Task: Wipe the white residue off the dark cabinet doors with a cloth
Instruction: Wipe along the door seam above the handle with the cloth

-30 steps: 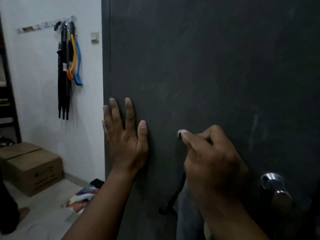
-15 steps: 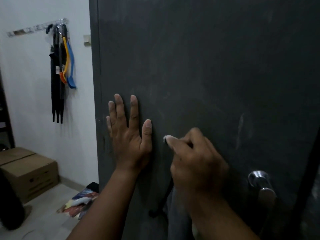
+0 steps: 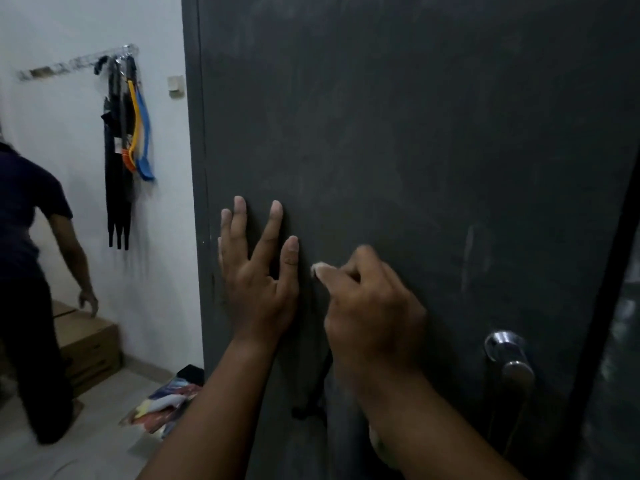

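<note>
1. Door (image 3: 415,150): dark grey, fills centre and right of view; faint white smears on it, clearest as a streak (image 3: 468,251) right of the hands.
2. Cloth (image 3: 318,268): only a small whitish tip shows at the right hand's fingertip, against the door just right of the left thumb. Rest hidden by the hand.
3. Right hand (image 3: 374,306): fingers curled together into a loose fist, pinching the cloth tip against the door.
4. Left hand (image 3: 258,275): flat on the door near its left edge, fingers straight and spread apart, holds nothing.
5. Handle (image 3: 509,355): metal, lower right on the door, well apart from both hands.
6. Dark strap-like thing (image 3: 311,403) hangs below the right hand; cannot tell what it is.
7. Left of the door: white wall (image 3: 69,109), with dark items and yellow and blue brushes (image 3: 138,133) hanging from a rack.
8. Another person (image 3: 31,271) in dark clothes at far left, beside cardboard boxes (image 3: 86,344).
9. Colourful packets (image 3: 162,407) on the floor by the door's foot.
</note>
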Available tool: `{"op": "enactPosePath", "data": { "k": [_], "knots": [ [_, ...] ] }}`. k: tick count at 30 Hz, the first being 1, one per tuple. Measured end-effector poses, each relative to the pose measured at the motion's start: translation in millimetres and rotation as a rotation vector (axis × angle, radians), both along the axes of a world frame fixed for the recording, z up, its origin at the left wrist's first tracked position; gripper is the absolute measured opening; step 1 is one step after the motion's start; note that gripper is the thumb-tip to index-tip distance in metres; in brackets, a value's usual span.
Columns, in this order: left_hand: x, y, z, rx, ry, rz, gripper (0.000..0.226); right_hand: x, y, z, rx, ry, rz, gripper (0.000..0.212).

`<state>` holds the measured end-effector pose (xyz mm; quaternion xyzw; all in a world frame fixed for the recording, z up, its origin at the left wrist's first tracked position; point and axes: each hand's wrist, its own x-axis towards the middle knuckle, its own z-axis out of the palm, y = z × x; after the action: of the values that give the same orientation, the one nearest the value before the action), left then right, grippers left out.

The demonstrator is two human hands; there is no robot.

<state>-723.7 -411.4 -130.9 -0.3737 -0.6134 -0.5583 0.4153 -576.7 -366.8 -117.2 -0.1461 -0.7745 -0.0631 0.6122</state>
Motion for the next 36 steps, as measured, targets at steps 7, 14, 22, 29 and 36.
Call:
{"op": "enactPosePath", "data": {
  "k": [7, 14, 22, 29, 36],
  "knots": [
    [10, 5, -1, -0.093, 0.057, 0.077, 0.06, 22, 31, 46, -0.175, 0.237, 0.065, 0.014],
    [29, 30, 5, -0.088, 0.109, 0.088, 0.066, 31, 16, 8, -0.07, 0.061, -0.068, 0.013],
    [50, 34, 12, -0.111, 0.169, 0.063, 0.062, 90, 47, 27, -0.242, 0.234, -0.124, 0.018],
    [80, 51, 22, -0.157, 0.318, 0.066, 0.062, 109, 53, 28, -0.203, 0.022, -0.114, 0.013],
    [82, 56, 19, -0.122, 0.31, 0.114, 0.063, 134, 68, 46, -0.266, 0.235, -0.06, 0.029]
  ]
}}
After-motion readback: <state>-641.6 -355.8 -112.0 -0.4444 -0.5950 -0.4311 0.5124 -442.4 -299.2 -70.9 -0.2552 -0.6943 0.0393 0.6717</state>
